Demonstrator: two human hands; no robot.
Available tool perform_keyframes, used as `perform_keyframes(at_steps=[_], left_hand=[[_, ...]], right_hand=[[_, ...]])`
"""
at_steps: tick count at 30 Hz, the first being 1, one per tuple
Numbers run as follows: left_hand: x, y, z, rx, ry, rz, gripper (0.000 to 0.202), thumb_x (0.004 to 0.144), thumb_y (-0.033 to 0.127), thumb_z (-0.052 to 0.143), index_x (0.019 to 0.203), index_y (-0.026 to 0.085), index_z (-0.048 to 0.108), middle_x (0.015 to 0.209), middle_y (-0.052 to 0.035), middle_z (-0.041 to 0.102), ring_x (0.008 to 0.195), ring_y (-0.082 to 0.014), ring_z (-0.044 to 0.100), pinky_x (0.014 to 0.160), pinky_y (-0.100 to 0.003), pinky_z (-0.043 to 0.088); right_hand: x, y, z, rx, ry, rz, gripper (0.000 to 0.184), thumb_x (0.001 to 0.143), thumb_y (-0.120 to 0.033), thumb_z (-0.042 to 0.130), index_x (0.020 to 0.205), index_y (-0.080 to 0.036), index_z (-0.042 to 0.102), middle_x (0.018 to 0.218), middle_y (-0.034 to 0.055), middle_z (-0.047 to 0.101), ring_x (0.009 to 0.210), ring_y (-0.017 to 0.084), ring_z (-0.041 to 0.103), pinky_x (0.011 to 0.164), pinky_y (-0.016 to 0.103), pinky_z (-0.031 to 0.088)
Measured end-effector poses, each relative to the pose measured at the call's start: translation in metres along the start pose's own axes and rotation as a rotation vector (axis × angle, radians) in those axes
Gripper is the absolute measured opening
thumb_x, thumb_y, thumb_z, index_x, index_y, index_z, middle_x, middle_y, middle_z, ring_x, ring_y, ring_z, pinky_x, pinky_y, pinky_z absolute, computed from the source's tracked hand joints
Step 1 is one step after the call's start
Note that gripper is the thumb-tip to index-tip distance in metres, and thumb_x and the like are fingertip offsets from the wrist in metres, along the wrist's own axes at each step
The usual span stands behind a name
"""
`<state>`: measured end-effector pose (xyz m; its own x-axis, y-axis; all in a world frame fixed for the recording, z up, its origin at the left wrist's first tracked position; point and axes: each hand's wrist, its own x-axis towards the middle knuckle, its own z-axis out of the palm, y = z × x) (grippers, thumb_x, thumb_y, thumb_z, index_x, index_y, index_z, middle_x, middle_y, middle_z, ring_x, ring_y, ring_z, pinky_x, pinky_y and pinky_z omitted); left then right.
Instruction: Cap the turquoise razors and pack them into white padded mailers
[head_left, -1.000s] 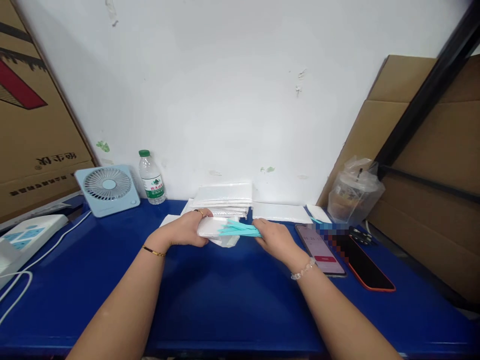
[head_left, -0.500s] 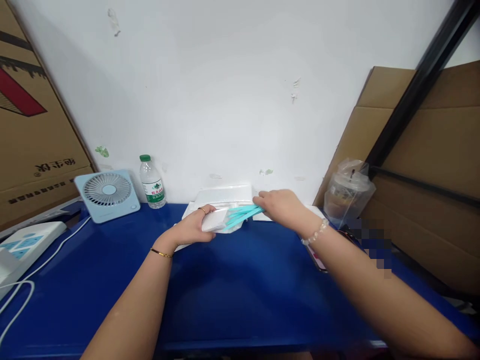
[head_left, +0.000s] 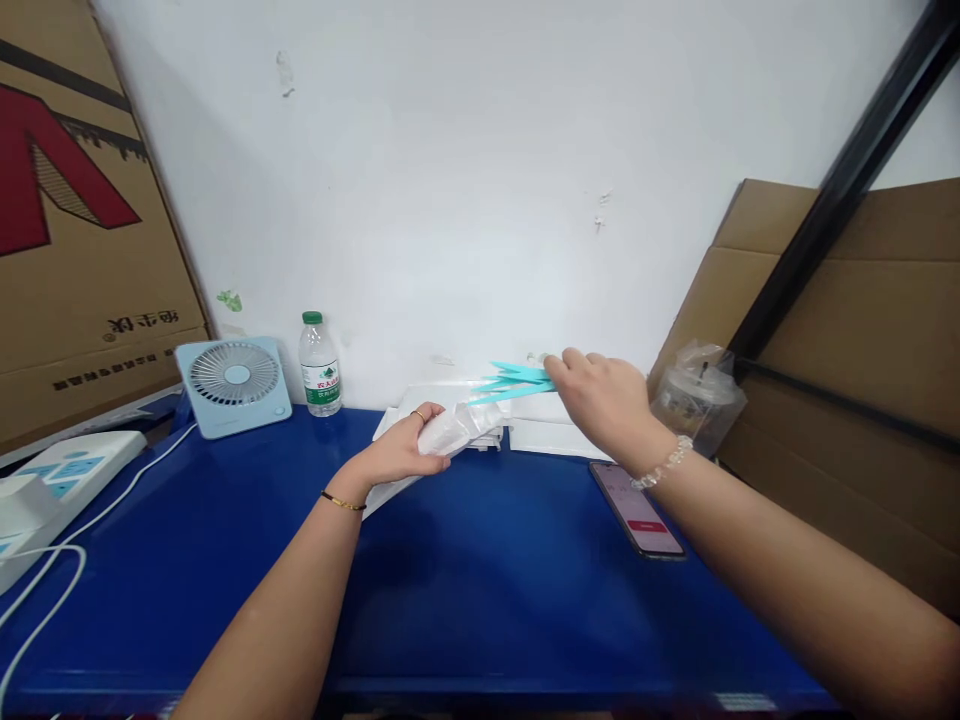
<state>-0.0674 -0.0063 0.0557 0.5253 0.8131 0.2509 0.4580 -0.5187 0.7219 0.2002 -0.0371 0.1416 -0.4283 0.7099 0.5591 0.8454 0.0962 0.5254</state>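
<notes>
My left hand is closed around a white, shiny plastic pouch, whose crinkled end points up and to the right. In my right hand is a small bunch of turquoise strips, gripped at their right ends between thumb and fingers. Their free ends fan out to the left, just above the pouch's end and outside it. Behind the pouch, flat white packets lie stacked against the wall. Another white packet rests to their right, below my right hand.
A light blue fan and a water bottle stand at the back left, near a power strip with white cables. On the right are a phone and a bagged drink cup. Cardboard boxes flank the blue table.
My right hand has moved right and drawn the turquoise strips out of the pouch in my left hand. The phone is now more fully in view, and the whole view has shifted slightly.
</notes>
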Motion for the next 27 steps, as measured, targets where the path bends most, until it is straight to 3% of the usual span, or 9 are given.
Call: perform_keyframes(at_steps=[3, 10, 19, 27], left_hand=[[-0.001, 0.003, 0.000, -0.014, -0.012, 0.013, 0.058, 0.068, 0.037, 0.062, 0.118, 0.018, 0.040, 0.108, -0.0050, 0.052, 0.094, -0.0218, 0.053, 0.082, -0.031, 0.043], [0.001, 0.003, 0.004, -0.084, 0.022, 0.020, 0.054, 0.071, 0.035, 0.060, 0.118, 0.018, 0.040, 0.108, -0.0057, 0.053, 0.095, -0.0222, 0.053, 0.085, -0.034, 0.043], [0.002, 0.002, 0.008, -0.092, 0.096, 0.028, 0.055, 0.068, 0.036, 0.063, 0.116, 0.019, 0.041, 0.107, -0.0062, 0.053, 0.093, -0.0226, 0.053, 0.081, -0.034, 0.044], [0.006, 0.011, 0.020, -0.190, 0.103, 0.119, 0.051, 0.072, 0.032, 0.060, 0.117, 0.019, 0.039, 0.105, -0.0040, 0.052, 0.094, -0.0211, 0.051, 0.084, -0.034, 0.042]], right_hand=[[0.000, 0.002, -0.002, -0.034, 0.058, -0.013, 0.019, 0.086, -0.004, 0.038, 0.087, -0.017, 0.052, 0.075, 0.0061, 0.055, 0.060, 0.015, 0.045, 0.052, 0.030, 0.012], [-0.003, -0.005, -0.010, -0.049, 0.129, -0.211, 0.028, 0.086, 0.001, 0.033, 0.088, -0.017, 0.054, 0.075, 0.0056, 0.056, 0.062, 0.016, 0.042, 0.054, 0.032, 0.014], [0.008, -0.003, -0.023, 0.029, -0.044, -0.366, 0.017, 0.088, -0.009, 0.041, 0.091, -0.017, 0.055, 0.080, 0.0063, 0.059, 0.061, 0.014, 0.047, 0.055, 0.030, 0.018], [0.046, -0.028, -0.053, 0.019, -0.074, -0.584, 0.015, 0.085, -0.008, 0.046, 0.083, -0.017, 0.058, 0.080, 0.0056, 0.060, 0.070, 0.015, 0.054, 0.059, 0.029, 0.022]])
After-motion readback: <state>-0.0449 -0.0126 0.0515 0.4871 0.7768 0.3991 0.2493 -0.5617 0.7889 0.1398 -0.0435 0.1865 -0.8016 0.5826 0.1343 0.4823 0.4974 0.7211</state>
